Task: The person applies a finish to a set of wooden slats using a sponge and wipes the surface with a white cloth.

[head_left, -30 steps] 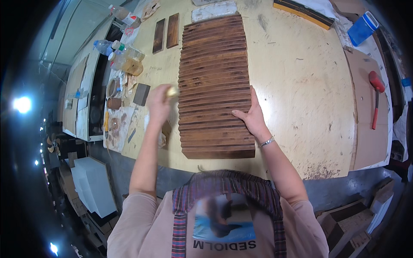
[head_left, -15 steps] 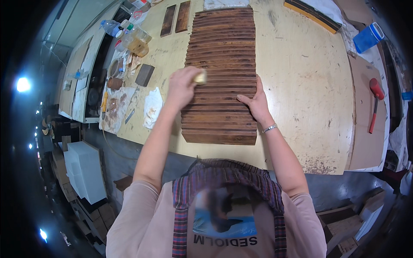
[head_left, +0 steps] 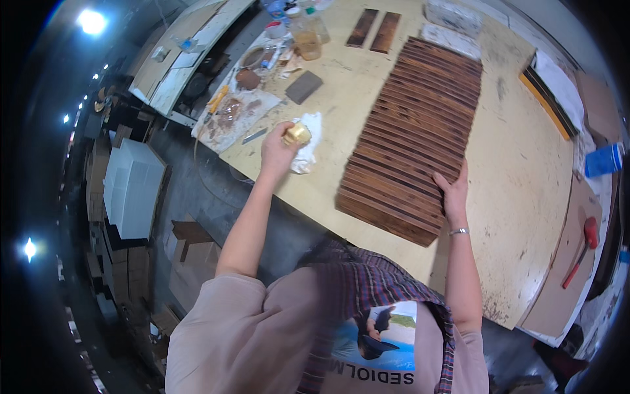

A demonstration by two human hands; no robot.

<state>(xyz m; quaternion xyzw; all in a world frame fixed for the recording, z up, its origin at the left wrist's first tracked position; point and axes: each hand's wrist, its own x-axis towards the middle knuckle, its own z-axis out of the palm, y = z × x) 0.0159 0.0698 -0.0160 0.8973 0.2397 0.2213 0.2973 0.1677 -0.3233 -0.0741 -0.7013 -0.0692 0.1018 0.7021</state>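
Observation:
A dark-stained wooden panel with a ridged, slatted face (head_left: pixel 413 138) lies on the pale work table (head_left: pixel 505 197). Along its near right edge, my right hand (head_left: pixel 454 192) grips it, thumb on top and fingers down the side. My left hand (head_left: pixel 278 150) is off the panel, closed around a small yellowish sponge-like pad (head_left: pixel 297 135). Beneath that hand lies a stained white cloth (head_left: pixel 310 148). A flat metal strip (head_left: pixel 254 136) rests left of the hand, and a dark grey-brown block (head_left: pixel 304 87) sits beyond it.
Two narrow dark boards (head_left: pixel 384 33) lie at the far side. Bottles with amber liquid (head_left: pixel 306 44) stand at the far left near a stained plastic sheet (head_left: pixel 230 121). On the right are a red mallet (head_left: pixel 590 233) on cardboard and a blue container (head_left: pixel 604 160).
My left hand has moved left, off the panel to above the white cloth, still holding the pad. My right hand stays at the panel's edge. The view has turned left.

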